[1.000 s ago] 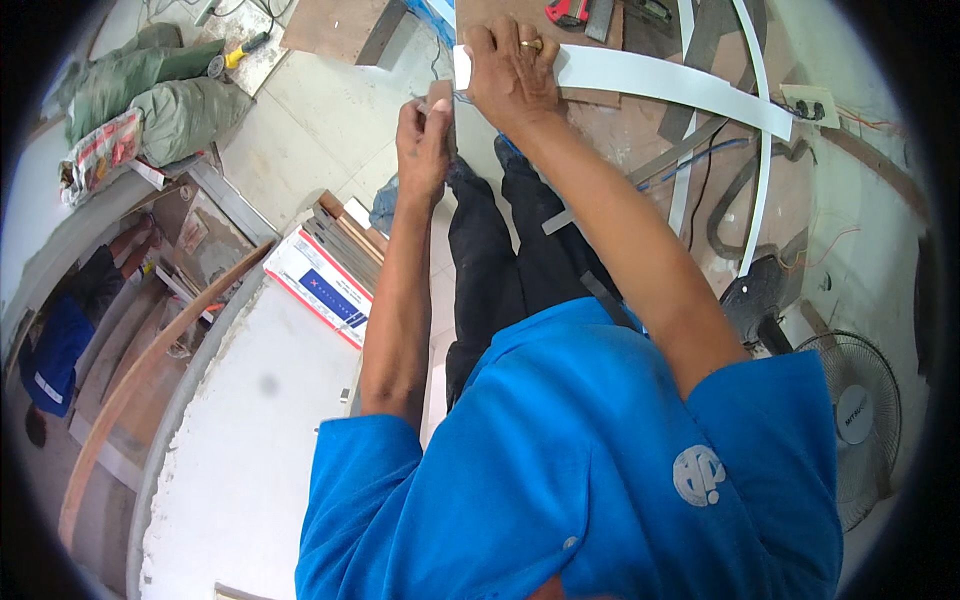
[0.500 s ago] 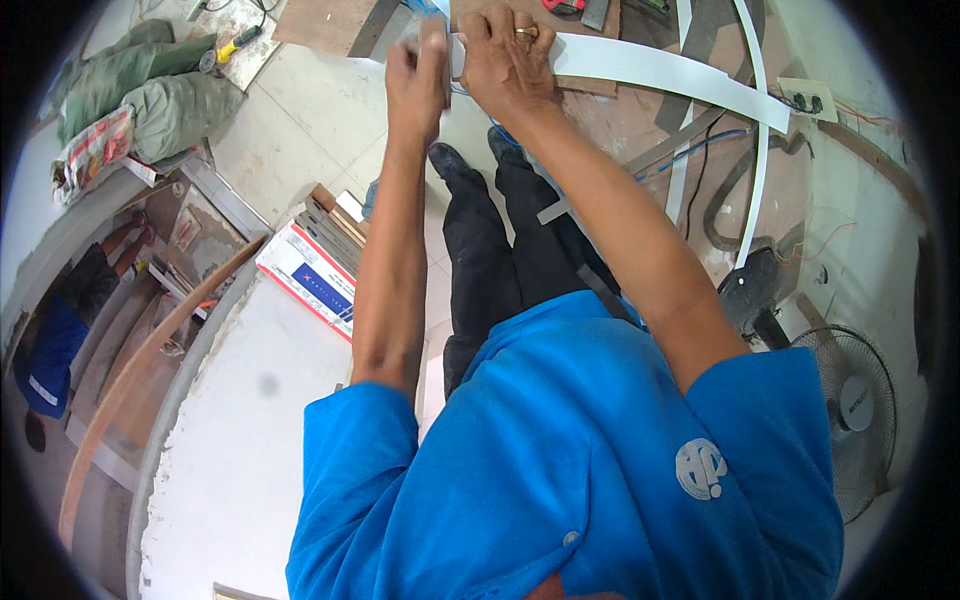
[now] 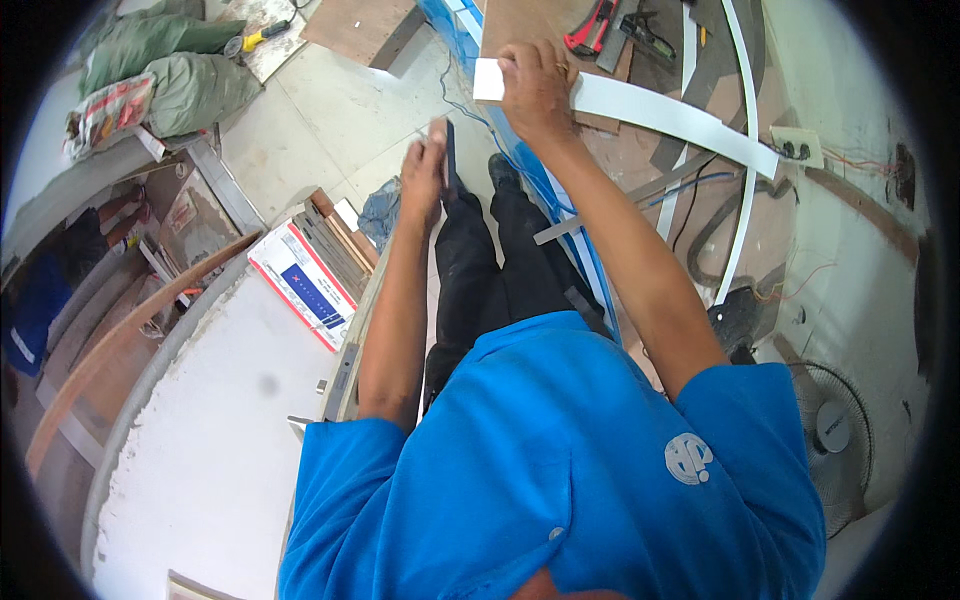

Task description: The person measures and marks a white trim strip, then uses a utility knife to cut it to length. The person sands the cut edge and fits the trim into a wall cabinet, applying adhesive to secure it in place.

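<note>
My right hand (image 3: 540,95) lies over the left end of a long white strip (image 3: 665,113), its fingers curled round the strip at the workbench edge. From there the strip runs right across the brown bench top (image 3: 625,150). Lower and to the left, apart from the strip, my left hand (image 3: 423,178) is closed on a flat dark block (image 3: 450,155), seen nearly edge-on. The block hangs over the floor in front of my legs. My fingers hide part of it, and its exact kind cannot be made out.
A red utility knife (image 3: 594,28) and a combination square (image 3: 648,36) lie on the bench beyond the strip. A socket box (image 3: 797,147) with wires sits at right, above a fan (image 3: 832,428). A carton (image 3: 305,283) stands left; another person (image 3: 50,310) is at far left.
My left hand has come down and left, off the strip's end, carrying the dark block. My right hand still holds the strip; the whole view has shifted, showing more of the bench top.
</note>
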Available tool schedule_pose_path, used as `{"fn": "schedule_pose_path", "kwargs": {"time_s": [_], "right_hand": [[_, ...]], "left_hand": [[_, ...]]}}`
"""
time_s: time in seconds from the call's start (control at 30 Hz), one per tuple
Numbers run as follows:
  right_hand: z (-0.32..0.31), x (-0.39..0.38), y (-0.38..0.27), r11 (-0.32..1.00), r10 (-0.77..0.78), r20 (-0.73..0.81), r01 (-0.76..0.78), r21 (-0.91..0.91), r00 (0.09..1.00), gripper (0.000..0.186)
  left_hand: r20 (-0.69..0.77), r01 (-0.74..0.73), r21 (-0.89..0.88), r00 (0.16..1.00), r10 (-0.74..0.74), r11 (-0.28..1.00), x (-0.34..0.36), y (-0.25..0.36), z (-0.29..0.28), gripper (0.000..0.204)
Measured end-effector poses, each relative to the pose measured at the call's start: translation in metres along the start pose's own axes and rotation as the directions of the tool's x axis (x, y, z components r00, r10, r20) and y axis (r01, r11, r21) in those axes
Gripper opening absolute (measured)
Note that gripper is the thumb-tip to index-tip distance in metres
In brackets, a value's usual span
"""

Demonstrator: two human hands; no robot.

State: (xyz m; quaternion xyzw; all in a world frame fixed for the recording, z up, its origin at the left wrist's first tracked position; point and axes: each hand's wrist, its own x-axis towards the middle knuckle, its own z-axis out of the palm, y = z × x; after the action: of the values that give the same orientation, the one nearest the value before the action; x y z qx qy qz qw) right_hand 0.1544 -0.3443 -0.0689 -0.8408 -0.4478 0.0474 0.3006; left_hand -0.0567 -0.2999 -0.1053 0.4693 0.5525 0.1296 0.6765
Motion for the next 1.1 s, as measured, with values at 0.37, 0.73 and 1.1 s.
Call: {"fn": "schedule_pose_path", "kwargs": {"time_s": [0.37,0.73,1.1], "right_hand": [[-0.061,0.002,-0.01,0.984,-0.132,0.327,0.165,-0.074,0.936,0.08],[-0.289,0.13,-0.133,0.941,-0.326,0.095,0.313,0.127,0.941,0.085],[-0.468,0.186,-0.185,0.816,-0.194,-0.455,0.4,0.418,0.869,0.075]], "left_hand": [[0.015,0.253,0.046,0.967,-0.254,0.966,-0.058,-0.035,-0.045,0.048],[0.219,-0.587,0.502,0.797,0.563,0.636,-0.05,0.131,0.091,0.052],[0.339,-0.659,0.663,0.688,0.641,0.356,-0.017,0.145,0.16,0.053]]}}
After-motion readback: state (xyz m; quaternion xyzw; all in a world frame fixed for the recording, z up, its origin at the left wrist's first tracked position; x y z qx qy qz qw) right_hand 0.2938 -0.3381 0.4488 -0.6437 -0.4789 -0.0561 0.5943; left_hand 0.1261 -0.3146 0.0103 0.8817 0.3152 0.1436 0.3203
